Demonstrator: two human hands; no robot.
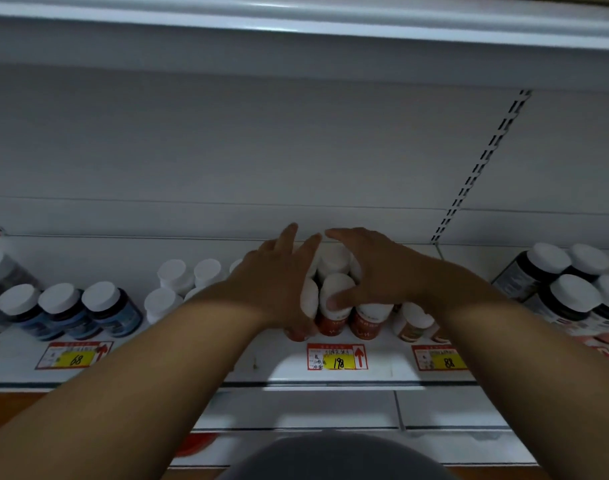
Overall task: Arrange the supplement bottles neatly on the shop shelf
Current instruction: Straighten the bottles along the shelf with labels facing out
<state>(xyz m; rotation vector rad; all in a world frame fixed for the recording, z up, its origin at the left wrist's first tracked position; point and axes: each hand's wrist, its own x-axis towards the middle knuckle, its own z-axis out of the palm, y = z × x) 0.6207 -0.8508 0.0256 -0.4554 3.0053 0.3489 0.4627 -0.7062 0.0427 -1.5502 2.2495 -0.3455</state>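
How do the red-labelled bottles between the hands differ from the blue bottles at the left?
The red-labelled bottles have red labels and stand gathered between the left hand and right hand. The blue bottles have dark blue bodies and stand untouched in a row. Both kinds have white caps and stand upright.

Both forearms were bare from wrist to the lower edge of the view, with no sleeves, watch, bracelet or rings showing. The left hand (279, 271) and the right hand (372, 268) wore no gloves. At the bottom centre a rounded patch of dark grey garment (334, 459) covered the person's torso.
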